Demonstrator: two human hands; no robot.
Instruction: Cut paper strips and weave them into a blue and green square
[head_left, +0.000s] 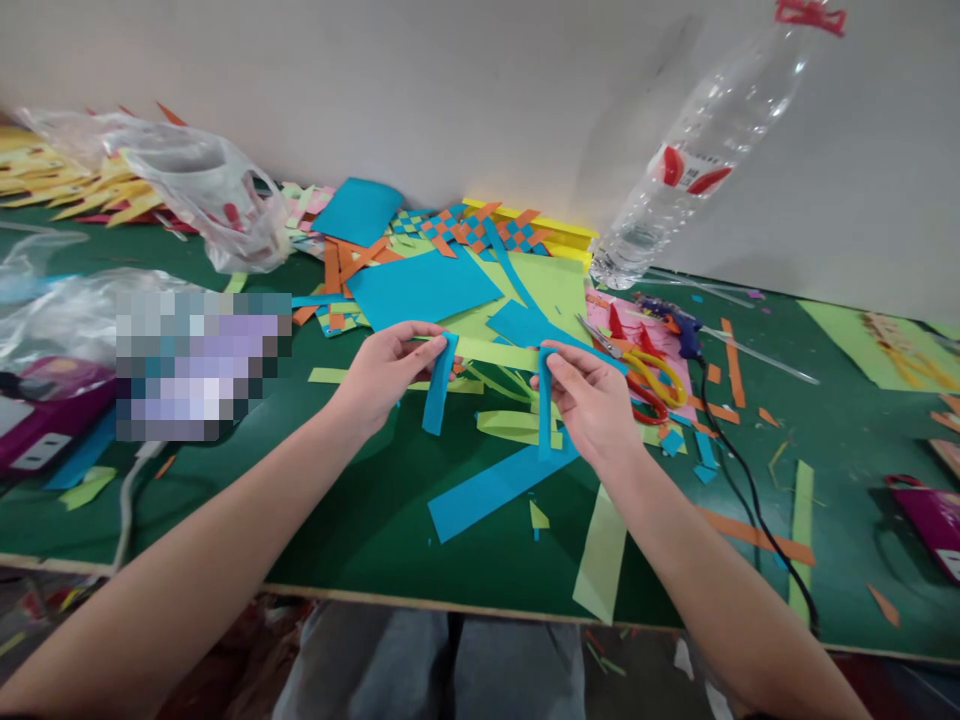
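Note:
My left hand (pixel 386 368) pinches one end of a light green paper strip (pixel 495 352) held level above the green table (pixel 360 520). A folded blue strip (pixel 437 392) hangs over the green strip at those fingers. My right hand (pixel 589 400) pinches the other end, where a second folded blue strip (pixel 545 412) hangs down. Both hands are closed on the paper. Below them lie a wide blue strip (pixel 499 488) and a pale green strip (pixel 602 555) that reaches over the table's front edge.
Yellow-handled scissors (pixel 643 368) and a glue gun (pixel 679 322) with a black cord lie right of my right hand. A clear plastic bottle (pixel 690 160) leans on the wall. Blue sheets (pixel 420 285), woven paper mats (pixel 465 228), plastic bags (pixel 202 190) and scraps cover the back and left.

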